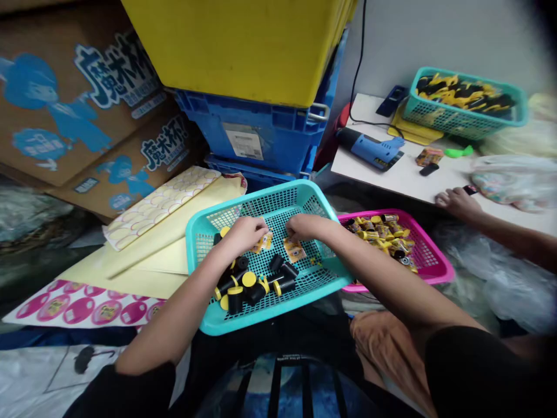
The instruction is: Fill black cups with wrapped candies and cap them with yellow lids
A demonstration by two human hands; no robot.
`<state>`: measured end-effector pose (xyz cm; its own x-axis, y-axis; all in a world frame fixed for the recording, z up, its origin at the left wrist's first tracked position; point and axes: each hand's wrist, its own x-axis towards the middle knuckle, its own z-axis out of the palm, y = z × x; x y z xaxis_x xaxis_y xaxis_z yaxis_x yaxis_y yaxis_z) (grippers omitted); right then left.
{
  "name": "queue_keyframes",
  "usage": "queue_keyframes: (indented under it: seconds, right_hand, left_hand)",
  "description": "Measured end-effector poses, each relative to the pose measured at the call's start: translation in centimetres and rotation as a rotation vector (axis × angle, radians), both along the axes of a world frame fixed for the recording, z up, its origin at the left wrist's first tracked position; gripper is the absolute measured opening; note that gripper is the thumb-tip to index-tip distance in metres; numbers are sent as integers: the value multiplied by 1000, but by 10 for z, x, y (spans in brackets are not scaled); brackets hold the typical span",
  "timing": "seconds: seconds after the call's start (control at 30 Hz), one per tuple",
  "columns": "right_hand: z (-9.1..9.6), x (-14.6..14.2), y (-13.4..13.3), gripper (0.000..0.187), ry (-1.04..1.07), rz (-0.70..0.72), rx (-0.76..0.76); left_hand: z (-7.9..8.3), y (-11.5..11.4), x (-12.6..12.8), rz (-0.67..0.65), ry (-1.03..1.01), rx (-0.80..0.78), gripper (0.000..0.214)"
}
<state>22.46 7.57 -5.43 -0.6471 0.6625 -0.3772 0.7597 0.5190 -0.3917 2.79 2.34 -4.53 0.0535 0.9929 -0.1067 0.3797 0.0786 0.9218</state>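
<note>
A turquoise mesh basket (319, 200) rests across my lap, with both hands inside it. My left hand (244, 233) pinches a small yellow-orange printed wrapper (262, 242); its fingertips are partly hidden. To its right, my right hand (302, 226) has its fingers curled on a second printed wrapper (295, 249), which hangs toward the basket floor. Below my left hand lie several small black tubes with yellow caps (235, 299). A few tiny yellow bits (315, 261) are scattered near the right-hand wrapper.
A pink basket (444, 268) of wrapped tubes sits to the right. Another person's hand (461, 203) rests on the white table (361, 168), near a blue heat gun (369, 149) and a filled turquoise basket (465, 119). Blue crates (261, 125) and cartons (108, 116) stand ahead.
</note>
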Motion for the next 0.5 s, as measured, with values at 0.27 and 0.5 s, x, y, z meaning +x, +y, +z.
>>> queue_keyframes:
  seconds: [0.27,0.5]
  right_hand:
    - [22,-12,-16,17,685,217,443]
    - [35,-15,-11,33,871,-340,21]
  left_hand:
    - [31,-14,1,107,-463,-251,30]
    - [37,-17,4,229,-305,5,30]
